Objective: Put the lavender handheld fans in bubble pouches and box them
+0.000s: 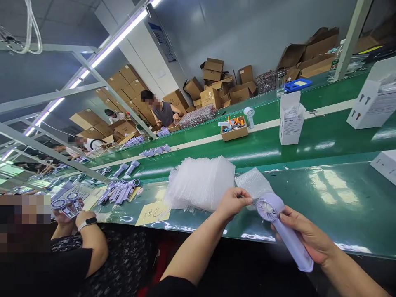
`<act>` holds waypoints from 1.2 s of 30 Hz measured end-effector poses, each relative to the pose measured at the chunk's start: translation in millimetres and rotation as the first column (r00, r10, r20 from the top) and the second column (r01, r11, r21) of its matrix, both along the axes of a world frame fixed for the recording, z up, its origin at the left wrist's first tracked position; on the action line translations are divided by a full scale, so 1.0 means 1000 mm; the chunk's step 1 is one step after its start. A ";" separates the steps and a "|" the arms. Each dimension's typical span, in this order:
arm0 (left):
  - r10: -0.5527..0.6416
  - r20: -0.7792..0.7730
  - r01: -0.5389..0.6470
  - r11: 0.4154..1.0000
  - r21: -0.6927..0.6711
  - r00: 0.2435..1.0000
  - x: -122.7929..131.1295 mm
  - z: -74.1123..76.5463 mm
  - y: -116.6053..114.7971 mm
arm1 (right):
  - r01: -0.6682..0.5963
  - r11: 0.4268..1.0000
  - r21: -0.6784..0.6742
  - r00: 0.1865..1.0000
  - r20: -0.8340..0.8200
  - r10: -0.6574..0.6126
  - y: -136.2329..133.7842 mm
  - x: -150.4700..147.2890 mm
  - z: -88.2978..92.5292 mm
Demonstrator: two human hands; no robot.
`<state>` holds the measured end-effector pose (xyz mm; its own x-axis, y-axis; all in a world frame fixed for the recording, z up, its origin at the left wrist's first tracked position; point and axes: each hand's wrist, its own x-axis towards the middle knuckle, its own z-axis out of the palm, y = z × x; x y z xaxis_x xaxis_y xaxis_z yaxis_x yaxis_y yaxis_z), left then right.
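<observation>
My right hand [305, 231] is wrapped round the handle of a lilac handheld fan [292, 243]. The fan's round head points up and left, its handle slanting down to the right past the bench edge. Just left of the fan head, my left hand [232, 203] has thumb and fingertips pinched on the near edge of a clear bubble wrap bag [255, 181], which lies on the bench beside the fan. Left of it rests a thick pile of white bubble wrap bags [202, 181].
A green bench [340, 214] runs across. Beyond it stand an open white box [291, 126], a small carton of parts [234, 130] and an upright fan [249, 117]. A handwritten paper [153, 213] lies left, near piled fans [119, 190]. A co-worker's hands [66, 214] hold fans.
</observation>
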<state>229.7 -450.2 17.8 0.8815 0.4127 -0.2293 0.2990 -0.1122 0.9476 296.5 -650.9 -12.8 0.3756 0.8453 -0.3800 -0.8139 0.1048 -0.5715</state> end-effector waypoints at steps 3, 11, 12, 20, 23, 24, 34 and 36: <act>0.086 0.068 -0.081 0.994 -0.068 0.994 0.002 -0.004 -0.008 | 0.050 0.996 -0.077 0.995 0.086 -0.043 -0.009 0.000 -0.004; -0.437 0.078 0.362 0.820 0.443 0.896 0.009 0.024 -0.019 | 0.001 0.998 -0.058 0.978 0.206 0.011 -0.016 -0.001 0.012; -0.457 0.076 0.372 0.799 0.473 0.886 0.009 0.028 -0.018 | -0.007 0.998 -0.059 0.980 0.200 0.019 -0.017 0.002 0.011; -0.472 0.361 0.074 0.683 0.727 0.804 -0.007 0.004 -0.025 | 0.159 0.985 -0.068 0.980 0.129 -0.150 -0.005 -0.001 0.000; -0.540 0.381 -0.008 0.568 0.823 0.750 -0.009 -0.012 -0.025 | 0.265 0.959 -0.101 0.961 0.114 -0.253 0.000 -0.012 0.004; -0.548 0.374 -0.006 0.557 0.830 0.748 -0.010 -0.016 -0.025 | 0.290 0.950 -0.115 0.955 0.092 -0.281 0.001 -0.014 0.005; -0.579 0.274 0.188 0.613 0.768 0.768 0.001 -0.014 -0.055 | 0.373 0.909 -0.185 0.889 0.353 -0.292 0.012 -0.008 0.000; -0.484 0.225 0.233 0.715 0.660 0.846 0.012 -0.005 -0.053 | 0.202 0.922 -0.331 0.944 0.317 -0.093 0.011 0.006 0.005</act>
<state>242.2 -502.7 12.4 0.9518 -0.0157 0.3064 -0.2283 -0.7036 0.6730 302.7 -640.1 -8.2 0.6247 0.6007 -0.4989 -0.5981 -0.0427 -0.8003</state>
